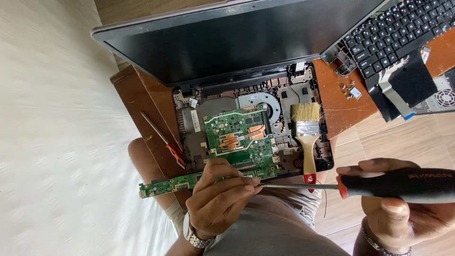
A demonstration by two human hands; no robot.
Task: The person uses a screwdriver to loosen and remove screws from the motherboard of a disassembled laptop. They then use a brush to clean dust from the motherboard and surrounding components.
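An opened laptop base lies on a small wooden table, its dark screen tilted back. A green motherboard sits in the base. My left hand pinches the near edge of a narrow green circuit strip and steadies the metal shaft of a screwdriver. My right hand grips that screwdriver's black handle with a red collar. The tip is hidden under my left fingers.
A paintbrush with a wooden handle lies on the laptop base at the right. A thin red-handled screwdriver lies on the table's left. A removed keyboard, a black part with ribbon cable and small screws lie at the right.
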